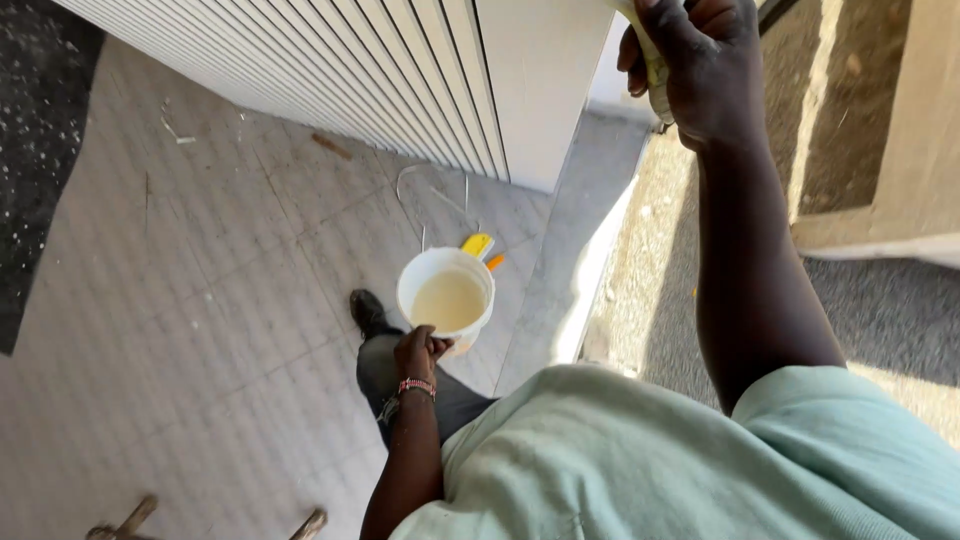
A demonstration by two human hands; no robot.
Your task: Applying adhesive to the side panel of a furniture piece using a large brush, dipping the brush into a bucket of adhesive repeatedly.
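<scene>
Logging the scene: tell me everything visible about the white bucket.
The white bucket is round, looks plastic, open-topped and upright, holding pale cream liquid well below the rim. The left hand grips its near rim, carrying it above the tiled floor. A yellow and an orange piece stick out past its far rim.

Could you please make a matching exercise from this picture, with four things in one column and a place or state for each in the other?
Things:
1. left hand
2. right hand
3. white bucket
4. yellow tool

Places or states:
A. lies on the tiled floor behind the bucket
B. raised high, closed around a pale handle
C. holds pale cream liquid
D. grips the bucket rim

Pairs: 1-D, 2-B, 3-C, 4-A
</scene>
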